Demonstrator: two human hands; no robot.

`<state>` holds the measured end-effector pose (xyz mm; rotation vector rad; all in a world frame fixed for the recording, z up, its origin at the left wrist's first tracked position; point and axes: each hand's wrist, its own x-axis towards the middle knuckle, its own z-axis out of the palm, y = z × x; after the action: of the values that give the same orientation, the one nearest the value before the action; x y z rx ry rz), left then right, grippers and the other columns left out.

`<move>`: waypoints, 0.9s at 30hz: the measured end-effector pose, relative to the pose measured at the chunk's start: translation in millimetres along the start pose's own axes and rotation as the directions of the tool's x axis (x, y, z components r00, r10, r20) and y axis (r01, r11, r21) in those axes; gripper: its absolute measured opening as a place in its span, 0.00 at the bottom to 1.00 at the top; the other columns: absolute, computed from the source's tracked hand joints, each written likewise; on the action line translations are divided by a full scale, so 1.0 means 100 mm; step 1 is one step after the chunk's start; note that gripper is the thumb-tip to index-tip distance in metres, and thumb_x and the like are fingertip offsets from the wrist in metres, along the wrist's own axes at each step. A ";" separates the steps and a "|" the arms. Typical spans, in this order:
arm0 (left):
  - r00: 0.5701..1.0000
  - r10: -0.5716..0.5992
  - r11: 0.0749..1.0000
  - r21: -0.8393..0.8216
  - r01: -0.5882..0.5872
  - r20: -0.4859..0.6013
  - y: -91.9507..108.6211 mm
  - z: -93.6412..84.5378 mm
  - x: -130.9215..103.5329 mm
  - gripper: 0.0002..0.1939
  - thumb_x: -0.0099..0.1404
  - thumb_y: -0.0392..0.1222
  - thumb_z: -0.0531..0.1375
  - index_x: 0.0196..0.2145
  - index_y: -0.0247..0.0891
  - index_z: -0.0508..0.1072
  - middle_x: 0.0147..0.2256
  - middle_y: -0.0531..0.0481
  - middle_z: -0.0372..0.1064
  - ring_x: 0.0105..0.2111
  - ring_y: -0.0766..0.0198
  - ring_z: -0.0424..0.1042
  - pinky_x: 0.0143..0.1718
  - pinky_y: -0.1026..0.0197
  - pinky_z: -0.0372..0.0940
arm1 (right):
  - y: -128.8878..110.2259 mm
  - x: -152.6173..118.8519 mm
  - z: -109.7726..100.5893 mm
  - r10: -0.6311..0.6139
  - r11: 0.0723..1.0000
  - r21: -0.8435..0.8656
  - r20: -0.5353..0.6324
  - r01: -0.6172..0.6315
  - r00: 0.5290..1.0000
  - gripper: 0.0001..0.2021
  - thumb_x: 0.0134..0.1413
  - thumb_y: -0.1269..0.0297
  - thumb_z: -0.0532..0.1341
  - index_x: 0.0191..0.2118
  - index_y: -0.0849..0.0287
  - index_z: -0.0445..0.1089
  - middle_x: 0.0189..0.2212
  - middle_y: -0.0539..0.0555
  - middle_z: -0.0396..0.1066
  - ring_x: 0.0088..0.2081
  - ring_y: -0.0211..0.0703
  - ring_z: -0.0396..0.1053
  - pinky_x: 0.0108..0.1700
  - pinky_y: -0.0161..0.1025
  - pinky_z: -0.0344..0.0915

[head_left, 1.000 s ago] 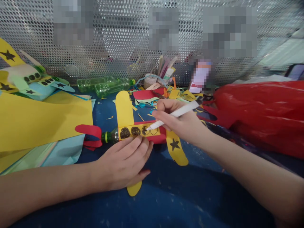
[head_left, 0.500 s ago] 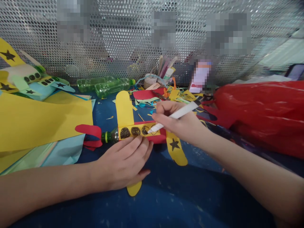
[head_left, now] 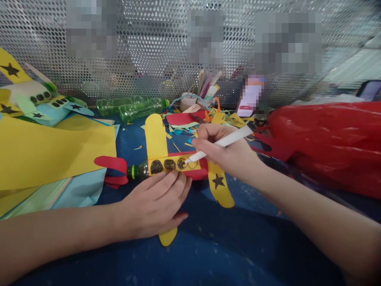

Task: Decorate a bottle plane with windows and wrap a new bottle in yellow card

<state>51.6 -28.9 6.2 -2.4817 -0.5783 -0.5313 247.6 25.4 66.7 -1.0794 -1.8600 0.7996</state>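
You are working at a dark blue table marked with pale flecks; a silvery screen full of small holes rises behind it.

You have one red-wrapped bottle on its side in front of you, its green neck toward your left, near a piece of red paper. Its yellow strip carries four dark-outlined rounds: two scribbled in, the third partly, the fourth only outlined. Your left hand lies over the bottle's near side, fingers fairly straight and together, thumb a little apart, resting on it rather than gripping. Your right hand pinches one white marker between thumb and curled fingers, its tip at the third round.

Beyond are two green bottles, and at your far left two decorated bottles with four black stars about them. One large red bag lies at your right. Sheets of paper overlap at your left, too many to count, as are the scraps.

Your left hand hides part of the wrapped bottle, and a yellow tip pokes out below it. The bag and a phone are cut off at your right, and blocky patches obscure parts of the background.
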 end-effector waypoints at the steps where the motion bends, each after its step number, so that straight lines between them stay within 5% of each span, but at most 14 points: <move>1: 1.000 0.000 1.000 -0.002 0.000 0.001 0.00 0.00 0.00 0.28 0.66 0.52 0.54 0.55 0.28 0.67 0.52 0.40 0.68 0.53 0.54 0.65 0.55 0.59 0.60 | 0.00 0.00 0.00 0.004 1.000 0.001 -0.002 -0.004 1.000 0.16 0.51 0.71 0.58 0.18 0.57 0.53 0.14 0.42 0.51 0.17 0.28 0.47 0.20 0.34 0.45; 27: 1.000 -0.015 1.000 -0.007 0.015 -0.021 0.00 -0.01 0.02 0.25 0.68 0.51 0.51 0.54 0.29 0.69 0.50 0.44 0.70 0.52 0.57 0.65 0.54 0.59 0.60 | 0.01 -0.01 0.02 -0.004 1.000 0.010 -0.015 0.004 1.000 0.16 0.52 0.71 0.58 0.18 0.57 0.53 0.14 0.42 0.51 0.17 0.29 0.47 0.21 0.34 0.45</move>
<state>53.0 -28.9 7.9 -2.4774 -0.5877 -0.5653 246.7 25.1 64.9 -1.0724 -1.8438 0.7954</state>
